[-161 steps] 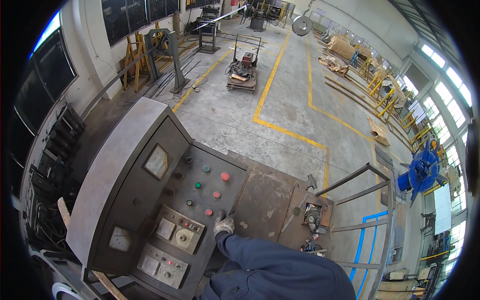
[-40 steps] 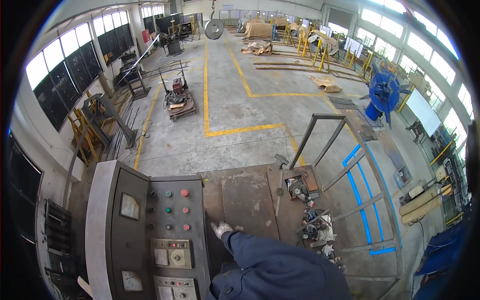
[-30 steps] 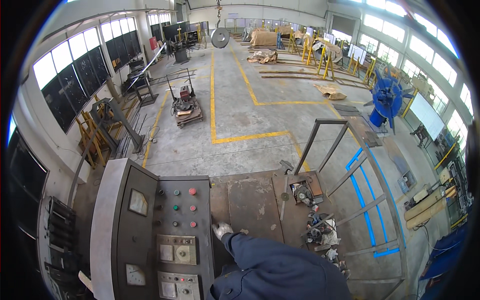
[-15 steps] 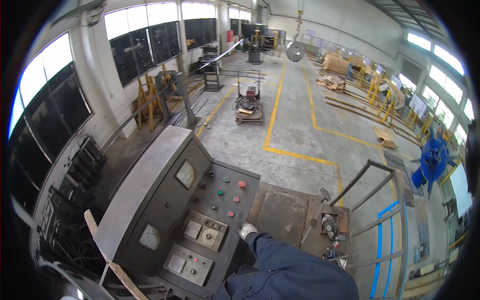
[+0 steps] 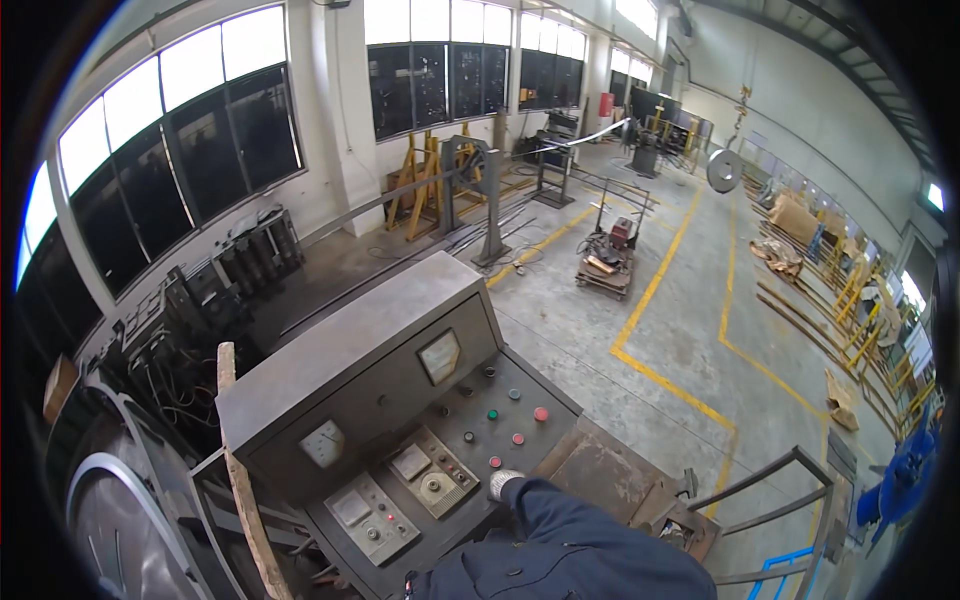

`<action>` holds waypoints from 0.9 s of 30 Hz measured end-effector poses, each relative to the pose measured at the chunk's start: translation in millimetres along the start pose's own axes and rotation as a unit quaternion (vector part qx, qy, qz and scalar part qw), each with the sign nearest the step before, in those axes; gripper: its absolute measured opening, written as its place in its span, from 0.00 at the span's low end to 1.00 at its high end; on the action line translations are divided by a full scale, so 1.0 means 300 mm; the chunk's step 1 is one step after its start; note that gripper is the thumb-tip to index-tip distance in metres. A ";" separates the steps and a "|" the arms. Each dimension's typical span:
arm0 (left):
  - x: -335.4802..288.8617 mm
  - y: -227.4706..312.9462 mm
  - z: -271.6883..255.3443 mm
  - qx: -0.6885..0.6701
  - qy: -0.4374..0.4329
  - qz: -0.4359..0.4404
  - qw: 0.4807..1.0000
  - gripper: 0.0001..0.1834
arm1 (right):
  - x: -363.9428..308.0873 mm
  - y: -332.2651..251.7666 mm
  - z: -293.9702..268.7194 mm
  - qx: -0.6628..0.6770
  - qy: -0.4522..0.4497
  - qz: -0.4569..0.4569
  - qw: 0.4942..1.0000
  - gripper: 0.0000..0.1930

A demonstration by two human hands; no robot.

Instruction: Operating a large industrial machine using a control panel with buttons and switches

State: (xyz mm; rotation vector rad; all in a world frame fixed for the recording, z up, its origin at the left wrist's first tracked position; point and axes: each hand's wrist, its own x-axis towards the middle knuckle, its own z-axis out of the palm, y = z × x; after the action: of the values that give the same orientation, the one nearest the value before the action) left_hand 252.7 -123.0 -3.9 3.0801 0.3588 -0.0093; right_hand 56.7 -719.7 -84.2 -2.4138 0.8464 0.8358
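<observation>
Grip [image 5: 503,484], the gloved right hand, at the near edge of the control panel [image 5: 500,430]. Since half a second ago the view has swung left, and the grip appears closer to the lowest red button [image 5: 495,462], just beyond it; contact cannot be told. Fingertips are hidden, so whether they are apart or together is uncertain. Work evidently remains at the panel; a round knob [image 5: 434,484] lies left of the grip.

gloved right hand [image 5: 504,486] beside red button [image 5: 495,462]
</observation>
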 end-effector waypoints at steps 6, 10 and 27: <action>0.078 -0.023 0.103 -0.050 -0.028 -0.063 0.996 0.56 | 0.010 0.049 -0.026 -0.032 -0.026 -0.089 0.995 0.30; 0.064 -0.028 0.100 -0.050 -0.026 -0.069 0.996 0.55 | 0.020 0.054 -0.013 -0.036 -0.027 -0.093 0.995 0.29; -0.010 0.055 -0.007 -0.063 -0.021 -0.054 0.996 0.52 | -0.057 0.006 -0.088 -0.033 -0.060 -0.037 0.997 0.30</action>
State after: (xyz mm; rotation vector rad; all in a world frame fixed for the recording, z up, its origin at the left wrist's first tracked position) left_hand 253.5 -139.7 -1.0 2.9273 0.5036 -0.0536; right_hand 54.9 -729.4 -54.1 -2.4068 0.6891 0.9833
